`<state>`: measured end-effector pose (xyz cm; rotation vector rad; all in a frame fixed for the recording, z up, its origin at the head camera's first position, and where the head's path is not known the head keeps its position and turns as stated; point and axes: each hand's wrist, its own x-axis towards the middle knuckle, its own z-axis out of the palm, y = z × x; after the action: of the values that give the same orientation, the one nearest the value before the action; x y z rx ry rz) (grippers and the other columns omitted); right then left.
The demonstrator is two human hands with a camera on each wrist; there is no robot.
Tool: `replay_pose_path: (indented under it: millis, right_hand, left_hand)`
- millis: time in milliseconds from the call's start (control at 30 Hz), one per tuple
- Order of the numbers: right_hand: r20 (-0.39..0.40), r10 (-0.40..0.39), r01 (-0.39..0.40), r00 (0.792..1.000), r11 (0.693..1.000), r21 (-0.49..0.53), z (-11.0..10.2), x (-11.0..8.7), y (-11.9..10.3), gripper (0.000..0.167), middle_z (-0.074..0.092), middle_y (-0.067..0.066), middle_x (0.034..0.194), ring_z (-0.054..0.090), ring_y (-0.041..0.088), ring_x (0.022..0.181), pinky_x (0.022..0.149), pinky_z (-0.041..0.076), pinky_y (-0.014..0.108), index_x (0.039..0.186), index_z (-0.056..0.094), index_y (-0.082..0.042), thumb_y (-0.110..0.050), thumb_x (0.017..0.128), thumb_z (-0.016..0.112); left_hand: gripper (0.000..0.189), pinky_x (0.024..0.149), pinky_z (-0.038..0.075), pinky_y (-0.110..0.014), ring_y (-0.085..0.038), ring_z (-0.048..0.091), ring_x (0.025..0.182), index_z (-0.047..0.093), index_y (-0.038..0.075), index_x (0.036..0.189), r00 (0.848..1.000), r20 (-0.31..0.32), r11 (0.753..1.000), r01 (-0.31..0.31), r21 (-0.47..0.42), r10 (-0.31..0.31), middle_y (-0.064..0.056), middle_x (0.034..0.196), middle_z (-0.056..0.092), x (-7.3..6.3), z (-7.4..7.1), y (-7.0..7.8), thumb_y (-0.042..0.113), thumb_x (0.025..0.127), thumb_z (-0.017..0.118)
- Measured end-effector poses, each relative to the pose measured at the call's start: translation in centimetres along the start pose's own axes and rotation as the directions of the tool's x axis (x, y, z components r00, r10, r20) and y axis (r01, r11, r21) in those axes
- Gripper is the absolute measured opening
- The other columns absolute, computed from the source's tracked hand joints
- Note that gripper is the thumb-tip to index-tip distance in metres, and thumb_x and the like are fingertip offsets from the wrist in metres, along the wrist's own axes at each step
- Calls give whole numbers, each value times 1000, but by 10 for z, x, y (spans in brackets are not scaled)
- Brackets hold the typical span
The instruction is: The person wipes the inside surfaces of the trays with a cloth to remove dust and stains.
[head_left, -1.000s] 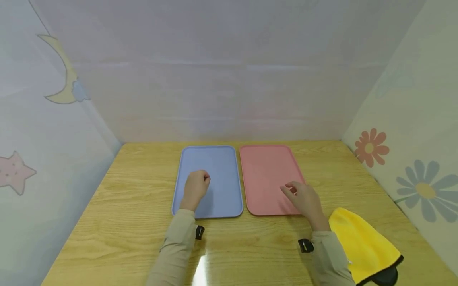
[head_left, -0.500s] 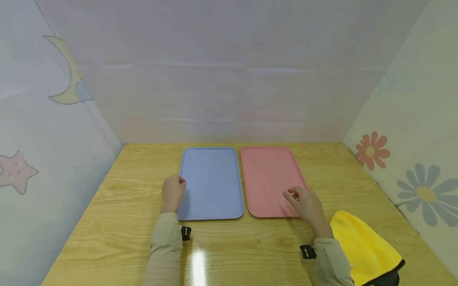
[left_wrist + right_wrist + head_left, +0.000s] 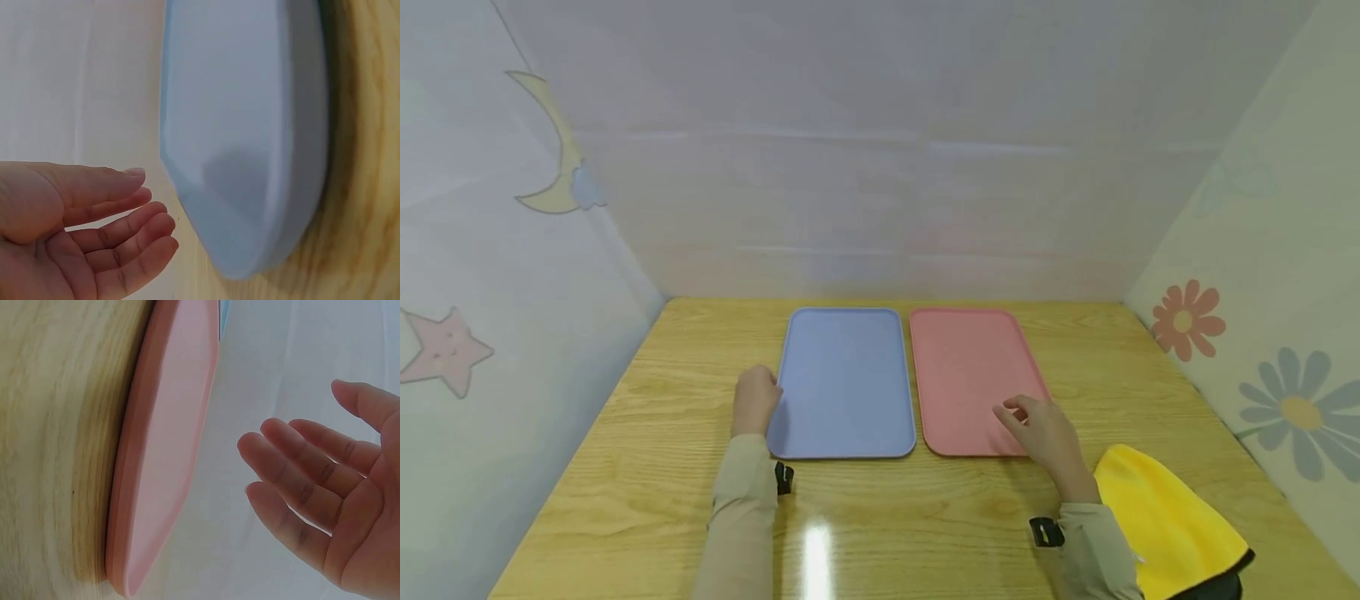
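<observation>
- My left hand (image 3: 754,402), fingers loosely curled and holding nothing, is just beside the left edge of the blue tray (image 3: 850,383).
- My right hand (image 3: 1043,437), loosely bent and holding nothing, hides the near right corner of the pink tray (image 3: 973,375).
- Both trays lie side by side on the wooden table (image 3: 647,500).
- My right sleeve (image 3: 1093,550) partly covers a black-edged yellow cloth (image 3: 1168,525).

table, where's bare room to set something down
Bare: the table left of the left sleeve and between it and the right sleeve, plus the middles of the blue tray and pink tray. Crowded: blue tray's left edge (left grip), pink tray's near right corner (right grip), and front right (yellow cloth).
</observation>
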<state>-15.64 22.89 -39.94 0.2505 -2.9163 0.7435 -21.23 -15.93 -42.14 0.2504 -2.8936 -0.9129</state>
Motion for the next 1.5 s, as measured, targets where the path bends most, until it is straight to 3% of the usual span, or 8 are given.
replay_pose_path:
  millis: [167,267,467,567,800,900,1067,1500]
  right_hand:
    - [6,9,-9,1000,1000,-1,3,-1,1,33,63,11,84,58,22,70,52,44,32,102,63,0,-29,88,57]
    - [8,4,-4,1000,1000,4,4,-2,1,34,64,11,85,58,22,71,51,44,31,103,63,0,-30,88,56]
    - [-7,-13,13,1000,1000,12,5,-3,2,35,64,11,90,59,23,74,54,46,32,103,64,-1,-32,88,56]
    - [-9,-15,15,1000,1000,8,6,-3,3,33,64,11,89,59,23,73,54,46,33,102,64,-1,-30,88,57]
    - [1,-22,22,1000,1000,-6,5,-2,1,33,64,11,83,58,22,70,55,46,34,101,64,1,-29,88,57]
    - [5,-32,32,999,999,-4,6,-2,0,32,63,10,80,58,20,68,55,45,34,99,64,1,-28,88,58]
    - [21,-33,33,999,999,-2,8,-3,-2,31,62,8,77,57,20,67,57,45,35,97,64,2,-27,87,57]
    - [37,-40,40,999,999,0,13,-4,-1,28,60,5,73,52,13,61,54,43,30,93,64,2,-25,86,59]
  left_hand:
    - [24,43,34,-37,-22,38,47,44,3,49,999,5,999,-40,9,40,-9,51,46,15,11,-11,-9,67,52]
    - [22,40,31,-36,-22,37,44,40,7,48,981,-87,984,-173,39,176,-9,49,44,49,53,-56,-7,60,51]
    - [4,52,43,-43,-35,54,60,58,-4,68,972,-73,966,-211,146,223,-21,70,58,115,124,-126,-5,66,55]
    - [5,44,38,-40,-29,50,52,55,-1,63,958,-98,954,-250,166,268,-17,62,55,130,138,-139,-6,63,53]
    - [13,52,42,-40,-28,50,60,58,-4,73,966,121,964,-243,109,230,-18,71,58,149,140,-144,-1,77,46]
    - [11,46,39,-37,-26,46,54,54,-2,67,961,129,960,-259,105,245,-15,65,54,161,146,-151,-1,74,46]
    - [14,42,36,-34,-22,42,50,53,3,64,973,153,977,-191,95,175,-11,62,51,176,151,-153,-1,76,45]
    - [19,55,46,-38,-26,51,64,57,-6,76,962,267,984,12,176,-59,-18,78,58,83,31,-22,-1,85,41]
